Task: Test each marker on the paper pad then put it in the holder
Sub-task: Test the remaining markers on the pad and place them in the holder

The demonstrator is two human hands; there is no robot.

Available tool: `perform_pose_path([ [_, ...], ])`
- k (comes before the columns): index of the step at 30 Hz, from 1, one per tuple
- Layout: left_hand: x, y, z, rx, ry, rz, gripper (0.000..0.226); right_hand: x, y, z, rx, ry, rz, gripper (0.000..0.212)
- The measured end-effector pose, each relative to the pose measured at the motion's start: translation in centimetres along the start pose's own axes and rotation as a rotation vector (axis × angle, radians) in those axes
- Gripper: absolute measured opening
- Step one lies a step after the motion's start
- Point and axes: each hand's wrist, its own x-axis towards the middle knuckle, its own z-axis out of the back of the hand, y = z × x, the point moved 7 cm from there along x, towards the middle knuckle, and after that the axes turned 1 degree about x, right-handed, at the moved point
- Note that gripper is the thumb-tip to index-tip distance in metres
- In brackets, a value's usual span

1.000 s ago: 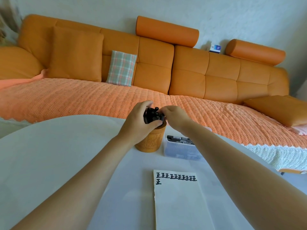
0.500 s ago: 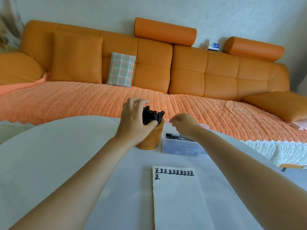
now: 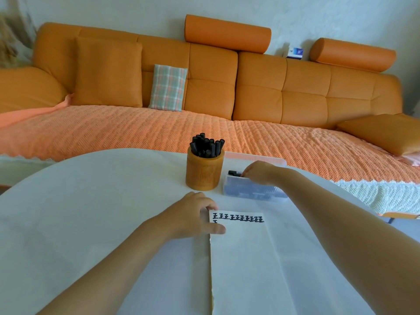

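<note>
Head view: left hand lies flat, fingers spread, pressing the top-left corner of the white paper pad on the white table. Right hand reaches into the clear plastic box, fingers curled over a black marker; can't tell if gripped. Round wooden holder sits beside the box.

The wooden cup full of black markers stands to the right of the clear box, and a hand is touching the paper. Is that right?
Not quite. In the head view the wooden cup full of black markers stands to the left of the clear box, not to its right. The rest is true: the left hand is touching the paper at its top corner.
</note>
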Motion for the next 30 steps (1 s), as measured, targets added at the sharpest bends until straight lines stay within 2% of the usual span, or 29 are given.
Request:
perform_pose_path([
  [1, 0.0, -0.5, -0.2, 0.036, 0.027, -0.023, 0.063, 0.1, -0.1, 0.2, 0.019, 0.007, -0.029, 0.036],
  [5, 0.6, -1.0, -0.9, 0.165, 0.094, -0.049, 0.086, -0.4, 0.2, 0.8, 0.028, -0.060, 0.065, 0.034],
  [9, 0.8, -1.0, -1.1, 0.179, 0.107, -0.037, 0.086, -2.1, 1.5, 3.2, 0.049, -0.254, 0.228, 0.031],
  [11, 0.7, -1.1, -1.0, 0.195, 0.111, -0.035, 0.082, -3.7, 2.6, 4.2, 0.028, -0.342, 0.306, 0.029],
  [14, 0.4, -0.7, -0.9, 0.137, 0.076, -0.010, 0.077, -6.9, 3.7, 4.4, 0.027, -0.371, 0.361, 0.028],
  [18, -0.1, -0.2, 0.3, -0.108, -0.125, 0.022, 0.061, -10.4, 4.5, 2.6, 0.048, -0.301, 0.405, 0.027],
  [22, -0.7, -1.8, 1.8, -0.101, -0.298, -0.093, 0.042, -12.6, 4.6, -0.6, -0.046, -0.238, 0.437, 0.022],
  [26, -1.0, -3.1, 1.5, -0.124, -0.303, -0.166, 0.023, -14.3, 4.5, -2.8, -0.023, -0.237, 0.499, 0.026],
  [30, -1.1, -2.9, 1.2, -0.102, -0.303, -0.151, 0.010, -14.7, 4.4, -4.6, -0.002, -0.225, 0.536, 0.022],
])
